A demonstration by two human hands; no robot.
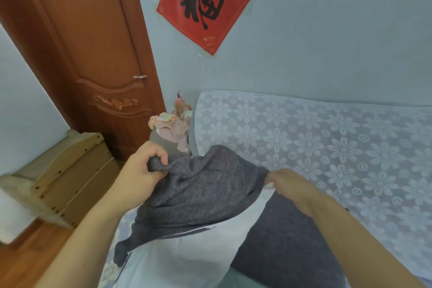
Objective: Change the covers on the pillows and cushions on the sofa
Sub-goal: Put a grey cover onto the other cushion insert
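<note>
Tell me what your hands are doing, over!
Left hand pinching grey cover corner; right hand has a grip on the opposite edge. Cover partway on white pillow. Nothing in the way.

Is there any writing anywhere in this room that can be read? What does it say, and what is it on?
"福": one large black brush character on the red diamond-shaped paper taped to the wall.
Small gold marks at the corners of that paper and a gold line of print near its lower tip: too small and blurred to read.
Nothing legible on the door, the lace sofa cover or the grey pillow cover.
</note>
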